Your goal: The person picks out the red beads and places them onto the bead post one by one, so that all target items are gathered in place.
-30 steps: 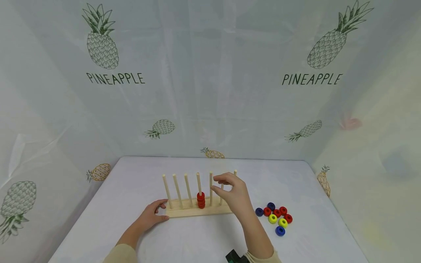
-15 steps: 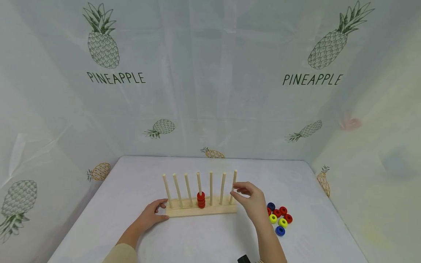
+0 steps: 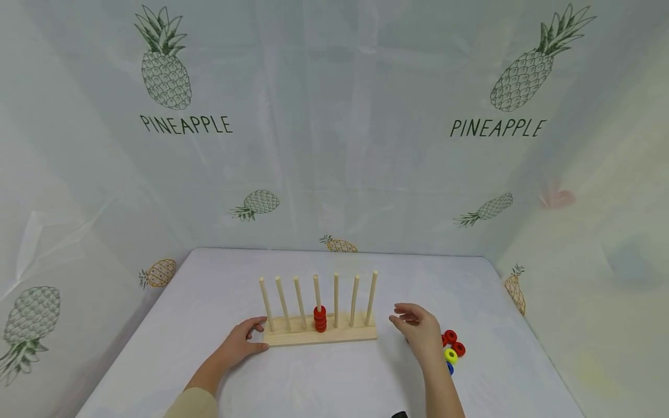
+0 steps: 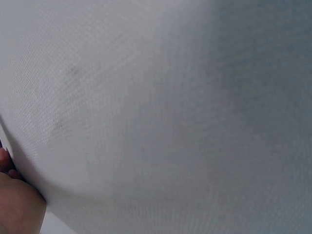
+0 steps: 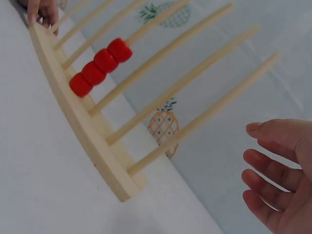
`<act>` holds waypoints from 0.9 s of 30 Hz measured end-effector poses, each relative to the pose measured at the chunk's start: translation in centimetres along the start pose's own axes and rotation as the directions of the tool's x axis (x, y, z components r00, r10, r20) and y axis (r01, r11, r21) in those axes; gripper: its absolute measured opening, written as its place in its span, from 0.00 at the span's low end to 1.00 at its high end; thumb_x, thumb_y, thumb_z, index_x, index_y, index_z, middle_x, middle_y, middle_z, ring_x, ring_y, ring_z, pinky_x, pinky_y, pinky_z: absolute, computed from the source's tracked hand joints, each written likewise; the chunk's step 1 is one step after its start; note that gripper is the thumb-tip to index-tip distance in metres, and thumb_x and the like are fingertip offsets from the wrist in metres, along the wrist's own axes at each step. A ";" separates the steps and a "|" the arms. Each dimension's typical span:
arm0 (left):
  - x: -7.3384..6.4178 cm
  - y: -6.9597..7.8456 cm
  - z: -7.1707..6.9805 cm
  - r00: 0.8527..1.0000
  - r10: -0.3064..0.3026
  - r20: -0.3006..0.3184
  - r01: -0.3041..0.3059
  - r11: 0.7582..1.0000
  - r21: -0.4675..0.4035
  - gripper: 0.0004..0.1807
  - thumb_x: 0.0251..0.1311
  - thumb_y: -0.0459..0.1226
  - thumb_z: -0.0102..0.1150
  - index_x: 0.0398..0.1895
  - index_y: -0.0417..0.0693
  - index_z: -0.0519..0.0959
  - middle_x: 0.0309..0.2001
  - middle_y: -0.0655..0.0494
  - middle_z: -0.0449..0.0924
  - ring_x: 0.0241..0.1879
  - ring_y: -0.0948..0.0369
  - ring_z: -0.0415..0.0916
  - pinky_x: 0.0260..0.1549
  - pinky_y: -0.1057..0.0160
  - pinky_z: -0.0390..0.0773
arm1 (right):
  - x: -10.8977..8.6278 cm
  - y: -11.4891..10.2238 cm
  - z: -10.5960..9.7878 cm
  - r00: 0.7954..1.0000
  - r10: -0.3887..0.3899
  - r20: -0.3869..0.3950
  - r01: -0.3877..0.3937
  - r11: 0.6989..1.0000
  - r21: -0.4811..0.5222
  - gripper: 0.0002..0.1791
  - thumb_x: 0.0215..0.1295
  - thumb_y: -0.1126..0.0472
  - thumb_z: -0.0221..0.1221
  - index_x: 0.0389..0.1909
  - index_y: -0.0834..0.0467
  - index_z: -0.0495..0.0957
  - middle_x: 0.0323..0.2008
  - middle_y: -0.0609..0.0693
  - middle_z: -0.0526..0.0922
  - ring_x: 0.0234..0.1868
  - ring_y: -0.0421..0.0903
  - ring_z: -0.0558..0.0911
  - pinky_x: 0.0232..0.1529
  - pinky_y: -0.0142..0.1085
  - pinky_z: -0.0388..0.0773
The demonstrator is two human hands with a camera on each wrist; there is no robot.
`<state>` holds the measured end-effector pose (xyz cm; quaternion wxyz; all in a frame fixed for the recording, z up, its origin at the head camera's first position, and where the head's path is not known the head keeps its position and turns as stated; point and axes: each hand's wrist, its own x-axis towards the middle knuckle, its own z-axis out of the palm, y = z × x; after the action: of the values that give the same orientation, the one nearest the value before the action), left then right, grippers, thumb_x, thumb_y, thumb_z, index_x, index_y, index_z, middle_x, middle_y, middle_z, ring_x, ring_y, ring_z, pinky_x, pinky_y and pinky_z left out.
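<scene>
The right hand (image 3: pixel 422 330) and its forearm cover part of the loose beads, so their full count cannot be told. Just past that hand's outer side show red beads (image 3: pixel 459 349), one of them partly covered, a yellow bead (image 3: pixel 451 356) and a blue bead (image 3: pixel 449 367), half hidden by the forearm. A dark object (image 3: pixel 399 414), to the left of the right forearm, is cut off by the lower edge and hard to make out. The left wrist view gives little more than a blurred pale surface, with a piece of the left hand (image 3: pixel 243 342) at its lower left edge; that hand's fingertips are partly hidden behind the rack's end.

The wooden rack (image 3: pixel 298 338) lies on the white table (image 3: pixel 313 383) between the two hands. The left hand holds its left end, thumb at the near corner and forefinger at the far one. The right hand is apart from the rack's right end, empty, its fingers loosely bent. Seven pegs stand on the rack; the middle one, between the hands, carries a stack of four red rings (image 3: pixel 320 319). Beyond both hands hangs a pale pineapple-print backdrop (image 3: pixel 334 174).
</scene>
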<state>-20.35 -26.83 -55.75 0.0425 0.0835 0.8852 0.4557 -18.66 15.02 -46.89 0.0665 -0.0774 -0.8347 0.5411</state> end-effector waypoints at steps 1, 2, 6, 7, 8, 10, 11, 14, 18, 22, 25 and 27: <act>0.0 0.0 0.0 1.000 0.000 -0.001 0.000 1.000 0.001 0.37 0.48 0.32 0.75 0.62 0.31 0.70 0.41 0.53 0.73 0.34 0.61 0.58 0.34 0.64 0.61 | 0.0 0.3 0.0 1.000 0.011 -0.002 -0.011 1.000 0.002 0.16 0.59 0.61 0.69 0.48 0.59 0.83 0.45 0.54 0.83 0.44 0.50 0.79 0.37 0.29 0.76; 0.0 0.0 0.0 1.000 0.000 -0.002 0.000 1.000 0.003 0.37 0.48 0.32 0.75 0.62 0.32 0.70 0.41 0.54 0.73 0.34 0.61 0.58 0.34 0.64 0.61 | 0.0 0.6 -0.1 1.000 0.021 -0.004 -0.021 1.000 0.003 0.16 0.59 0.61 0.68 0.48 0.59 0.83 0.45 0.55 0.83 0.44 0.50 0.79 0.37 0.29 0.76; 0.1 0.0 0.0 1.000 -0.006 -0.006 0.006 1.000 0.003 0.36 0.48 0.32 0.74 0.62 0.32 0.70 0.42 0.54 0.73 0.35 0.61 0.58 0.35 0.65 0.61 | 0.0 1.8 -0.2 0.999 0.044 -0.022 -0.044 0.999 -0.009 0.16 0.58 0.63 0.68 0.48 0.62 0.82 0.45 0.56 0.82 0.43 0.51 0.79 0.36 0.29 0.76; 0.1 0.0 0.0 1.000 -0.009 -0.008 0.009 1.000 0.002 0.37 0.48 0.32 0.74 0.62 0.32 0.70 0.42 0.55 0.73 0.35 0.60 0.58 0.35 0.65 0.61 | 0.0 2.0 -0.3 0.998 0.050 -0.030 -0.051 0.998 -0.022 0.16 0.58 0.63 0.68 0.48 0.62 0.82 0.45 0.56 0.83 0.43 0.51 0.79 0.35 0.29 0.76; 0.1 0.0 0.1 1.000 -0.013 -0.011 0.013 1.000 0.003 0.37 0.48 0.32 0.74 0.62 0.32 0.70 0.42 0.55 0.73 0.35 0.60 0.59 0.35 0.65 0.61 | 0.0 2.4 -0.3 0.998 0.056 -0.038 -0.058 0.998 -0.036 0.17 0.58 0.63 0.68 0.48 0.62 0.82 0.44 0.56 0.83 0.42 0.50 0.79 0.35 0.30 0.76; 0.1 0.1 0.1 1.000 -0.019 -0.013 0.019 1.000 0.004 0.37 0.48 0.32 0.75 0.62 0.32 0.70 0.42 0.55 0.73 0.35 0.60 0.59 0.35 0.65 0.61 | 0.0 2.9 -0.5 0.996 0.067 -0.055 -0.071 0.996 -0.062 0.17 0.58 0.63 0.68 0.48 0.62 0.83 0.42 0.54 0.83 0.41 0.49 0.79 0.35 0.31 0.75; 0.1 0.1 0.1 1.000 -0.019 -0.013 0.019 1.000 0.006 0.36 0.48 0.32 0.74 0.62 0.32 0.70 0.42 0.55 0.73 0.35 0.60 0.59 0.35 0.64 0.61 | 0.0 3.2 -0.6 0.996 0.074 -0.059 -0.078 0.995 -0.069 0.17 0.58 0.62 0.68 0.48 0.62 0.83 0.40 0.54 0.83 0.40 0.49 0.79 0.34 0.32 0.75; 0.0 0.2 0.0 1.000 -0.017 -0.012 0.017 1.000 0.006 0.36 0.48 0.32 0.75 0.62 0.32 0.71 0.42 0.54 0.73 0.35 0.59 0.58 0.35 0.64 0.61 | -0.1 4.0 -0.9 0.994 0.088 -0.060 -0.093 0.992 -0.081 0.18 0.57 0.62 0.69 0.48 0.62 0.82 0.35 0.51 0.83 0.37 0.47 0.79 0.33 0.33 0.74; 0.0 0.2 0.0 1.000 -0.009 -0.010 0.009 1.000 0.007 0.36 0.47 0.32 0.75 0.62 0.32 0.71 0.42 0.54 0.73 0.35 0.59 0.58 0.35 0.64 0.61 | -0.1 4.8 -1.4 0.993 0.105 -0.054 -0.110 0.989 -0.100 0.18 0.58 0.60 0.69 0.49 0.60 0.82 0.33 0.49 0.82 0.36 0.45 0.79 0.33 0.35 0.73; 0.1 0.1 0.0 1.000 -0.009 -0.007 0.009 1.000 0.013 0.37 0.47 0.33 0.75 0.62 0.33 0.71 0.42 0.54 0.73 0.35 0.60 0.58 0.35 0.64 0.61 | -0.2 5.5 -2.0 0.992 0.107 -0.062 -0.114 0.986 -0.122 0.19 0.57 0.59 0.69 0.50 0.60 0.82 0.36 0.51 0.81 0.39 0.46 0.78 0.35 0.35 0.72; 0.1 0.0 0.1 1.000 -0.009 -0.010 0.009 1.000 0.008 0.37 0.47 0.32 0.75 0.62 0.33 0.71 0.42 0.54 0.73 0.35 0.60 0.59 0.35 0.64 0.61 | -0.2 5.8 -2.2 0.992 0.095 -0.078 -0.104 0.986 -0.130 0.19 0.57 0.59 0.69 0.49 0.61 0.83 0.38 0.53 0.81 0.41 0.48 0.78 0.36 0.34 0.73; 0.1 0.0 0.1 1.000 -0.005 -0.012 0.005 1.000 0.006 0.37 0.47 0.32 0.75 0.62 0.32 0.71 0.41 0.54 0.73 0.35 0.60 0.59 0.35 0.64 0.61 | -0.2 6.0 -2.4 0.992 0.089 -0.087 -0.100 0.986 -0.137 0.19 0.56 0.60 0.69 0.48 0.62 0.83 0.39 0.55 0.82 0.42 0.50 0.78 0.36 0.33 0.73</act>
<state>-20.48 -26.76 -55.82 0.0383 0.0787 0.8870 0.4533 -17.69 19.49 -51.38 0.0687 -0.1432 -0.8628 0.4800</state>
